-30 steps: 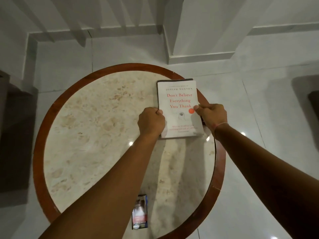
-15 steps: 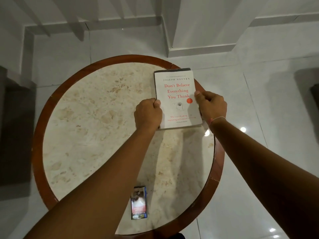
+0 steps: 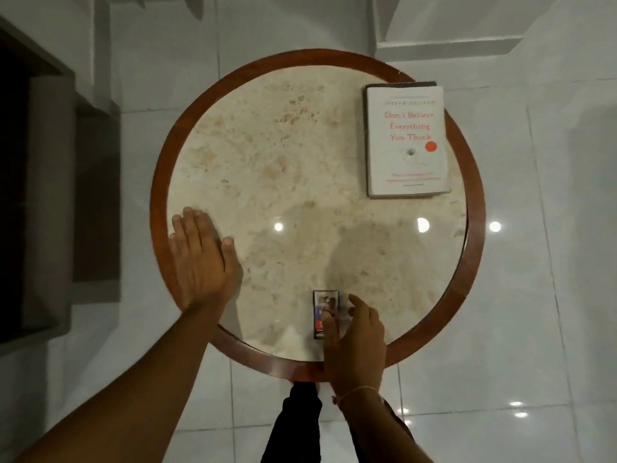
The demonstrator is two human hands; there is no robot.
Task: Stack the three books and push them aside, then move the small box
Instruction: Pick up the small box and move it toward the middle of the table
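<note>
The stack of books [image 3: 406,142], topped by a white cover with red lettering, lies at the far right of the round table [image 3: 157,182], partly over its wooden rim. The small box [image 3: 322,309] lies near the table's front edge. My right hand [image 3: 357,342] rests against the box's right side, thumb and fingers spread over it; whether it grips the box is unclear. My left hand [image 3: 200,259] lies flat, fingers together, on the table's left edge, holding nothing.
The table has a pale marble top and a brown wooden rim. Glossy white floor tiles surround it. A dark piece of furniture [image 3: 50,195] stands to the left, and a white wall base [image 3: 447,41] lies beyond the table. My dark trouser leg [image 3: 293,426] shows below the table.
Both hands have let go of the book stack and pulled back. The left hand now lies on the table's left edge; the right hand has come to the small box. The view has tilted downward.
</note>
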